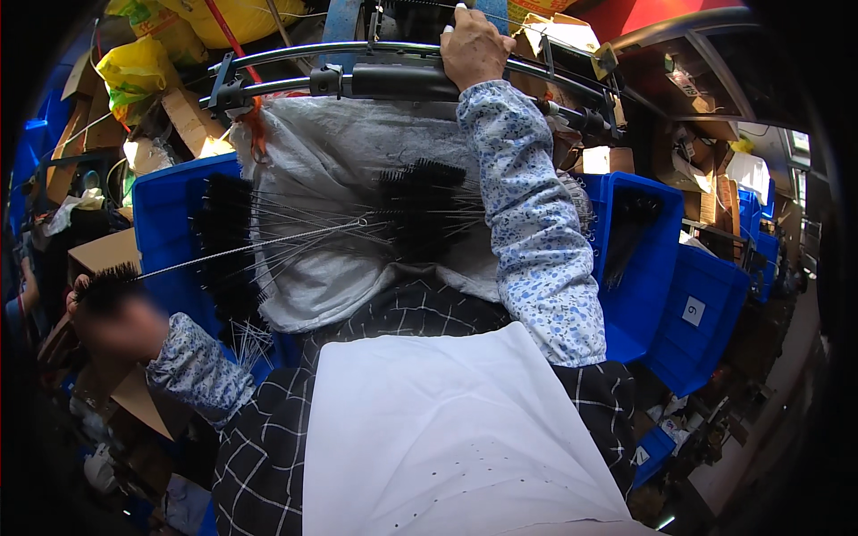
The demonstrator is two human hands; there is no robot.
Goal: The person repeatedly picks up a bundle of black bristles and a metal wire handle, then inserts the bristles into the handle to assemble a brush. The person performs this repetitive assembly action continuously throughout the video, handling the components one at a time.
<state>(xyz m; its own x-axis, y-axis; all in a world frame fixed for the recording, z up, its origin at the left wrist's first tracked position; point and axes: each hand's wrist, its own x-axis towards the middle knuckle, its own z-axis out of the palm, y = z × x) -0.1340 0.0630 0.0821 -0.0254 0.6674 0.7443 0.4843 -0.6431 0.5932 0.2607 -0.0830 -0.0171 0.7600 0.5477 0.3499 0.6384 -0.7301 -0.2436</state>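
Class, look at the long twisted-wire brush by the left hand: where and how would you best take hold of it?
Probably pinch the bare twisted wire just short of its small end loop, coming from the right. That stretch is thin, straight and bristle-free, while the black bristles sit at the opposite end by the left hand.

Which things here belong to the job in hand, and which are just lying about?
Likely part of the job:
long-stemmed black brush at the left hand, which is blurred
barred metal frame under the right hand
black brushes on the white sacking

Likely just lying about:
yellow plastic bag
cardboard box at far left
outer blue crate at right
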